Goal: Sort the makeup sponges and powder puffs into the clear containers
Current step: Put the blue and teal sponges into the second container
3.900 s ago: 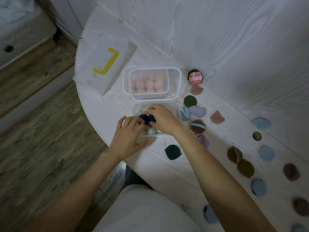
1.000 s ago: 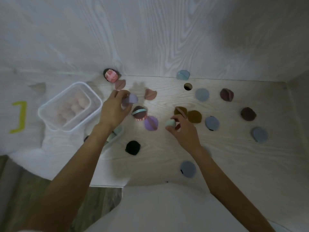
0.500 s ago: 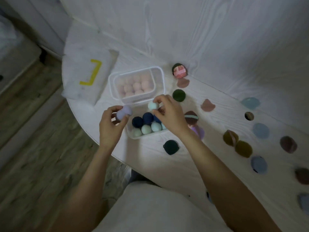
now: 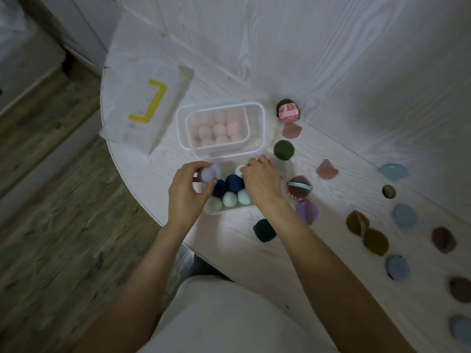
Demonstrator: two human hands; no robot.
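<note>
Left hand (image 4: 187, 193) pinches a lilac sponge (image 4: 209, 173) and right hand (image 4: 261, 180) a mint sponge (image 4: 239, 170) over the near box (image 4: 230, 209); it looks crowded, so either could roll onto the counter (image 4: 254, 253).

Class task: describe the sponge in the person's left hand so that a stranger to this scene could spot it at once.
Find the lidded clear container of pink sponges. Just below it, the left hand pinches a lilac sponge above the open container. It alone is lilac; the sponges beneath are navy or mint.
</note>
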